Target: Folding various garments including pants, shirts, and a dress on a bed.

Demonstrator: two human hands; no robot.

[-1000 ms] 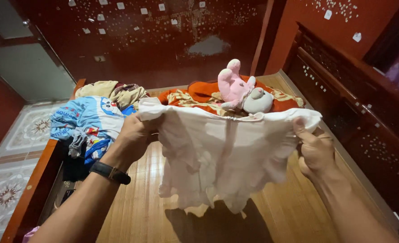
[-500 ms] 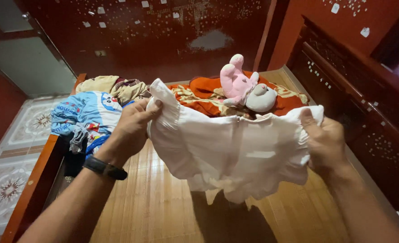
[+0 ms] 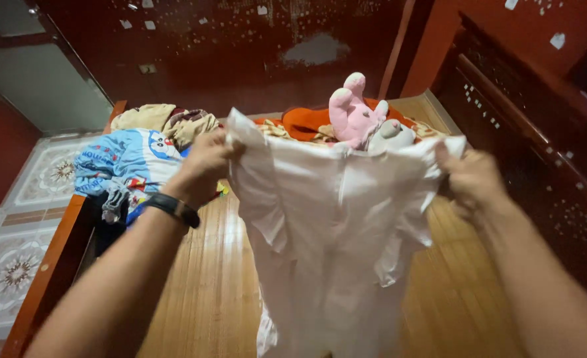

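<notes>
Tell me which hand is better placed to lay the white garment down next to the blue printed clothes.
Left, probably. The left hand grips the white garment at its top corner right beside the blue printed clothes. The right hand has its grip on the far corner, near the dark wooden headboard.

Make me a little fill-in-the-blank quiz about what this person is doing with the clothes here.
1. Both hands hold up a ____ garment by its top edge.
2. The left hand has a dark ____ on its wrist.
3. Behind the garment lies a pink ____ toy.
4. The right hand grips the garment's top ____ corner.

Missing words: white; band; plush; right
</notes>
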